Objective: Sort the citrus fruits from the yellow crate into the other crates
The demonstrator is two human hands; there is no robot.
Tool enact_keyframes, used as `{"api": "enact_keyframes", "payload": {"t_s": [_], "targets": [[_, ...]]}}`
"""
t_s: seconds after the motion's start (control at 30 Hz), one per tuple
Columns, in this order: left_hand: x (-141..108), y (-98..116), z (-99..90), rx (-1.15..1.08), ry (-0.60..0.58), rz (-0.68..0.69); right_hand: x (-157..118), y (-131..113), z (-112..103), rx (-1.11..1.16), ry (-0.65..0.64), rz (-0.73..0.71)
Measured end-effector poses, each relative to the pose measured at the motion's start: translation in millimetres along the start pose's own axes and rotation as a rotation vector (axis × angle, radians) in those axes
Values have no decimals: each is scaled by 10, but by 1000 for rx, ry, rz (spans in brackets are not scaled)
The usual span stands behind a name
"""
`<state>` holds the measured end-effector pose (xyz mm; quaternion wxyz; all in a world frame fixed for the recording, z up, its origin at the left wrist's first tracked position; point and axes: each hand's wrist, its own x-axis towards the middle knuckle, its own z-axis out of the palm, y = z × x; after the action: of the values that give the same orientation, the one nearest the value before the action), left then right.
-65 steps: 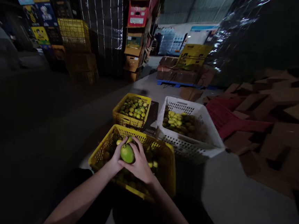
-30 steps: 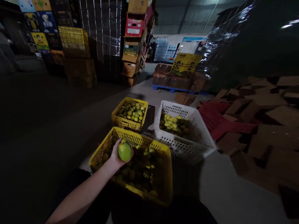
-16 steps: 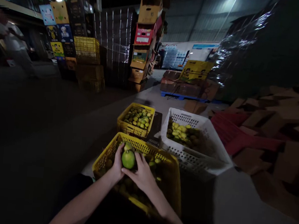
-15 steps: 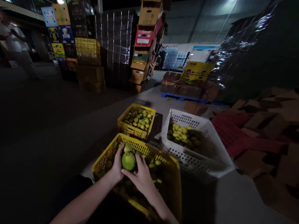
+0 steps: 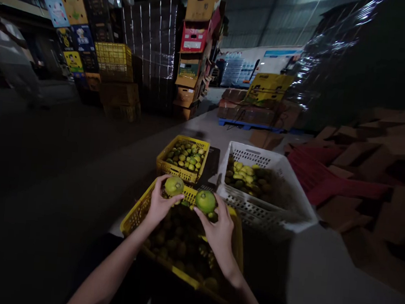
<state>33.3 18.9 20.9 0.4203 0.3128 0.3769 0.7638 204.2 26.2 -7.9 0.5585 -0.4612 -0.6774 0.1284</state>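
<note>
My left hand (image 5: pixel 158 204) is closed around a yellowish-green lemon (image 5: pixel 174 186), with thumb and fingers at its sides. In my right hand (image 5: pixel 220 224) is a second, greener lemon (image 5: pixel 205 201), its stem end facing me. Both hands are held apart above the near yellow crate (image 5: pixel 136 212), in whose shade many lemons lie. Just beyond it stands a smaller yellow crate (image 5: pixel 179 172) filled with green and yellow lemons (image 5: pixel 187 156). To the right, a white crate (image 5: pixel 278 177) holds more lemons (image 5: pixel 245 172), mostly at its left side.
Red plastic (image 5: pixel 344 185) and flattened cardboard (image 5: pixel 398 221) lie at the right. Farther back are a tall stack of boxes (image 5: pixel 197 38), a blue pallet (image 5: pixel 247 124) with cartons, and stacked yellow crates (image 5: pixel 113 61). A person (image 5: pixel 12 55) stands at the far left.
My hands have moved apart, each with a lemon; before, they were close together with the two lemons between them. The view has tilted slightly downward.
</note>
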Motion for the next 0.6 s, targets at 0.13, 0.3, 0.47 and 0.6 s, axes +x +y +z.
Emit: {"api": "enact_keyframes", "payload": {"t_s": [0.13,0.3,0.47,0.6], "targets": [[-85,-7,89,24,-92,-35,19,-47,-66,-13,25,2],[-109,-2,103,9,-136,-105,10,-60,-68,-10,24,22],[-55,-3,37,-4,-82,-105,47,-112,-82,109,-20,138],[-14,-50,-27,-34,-137,-185,72,-174,-109,467,-135,350]]}}
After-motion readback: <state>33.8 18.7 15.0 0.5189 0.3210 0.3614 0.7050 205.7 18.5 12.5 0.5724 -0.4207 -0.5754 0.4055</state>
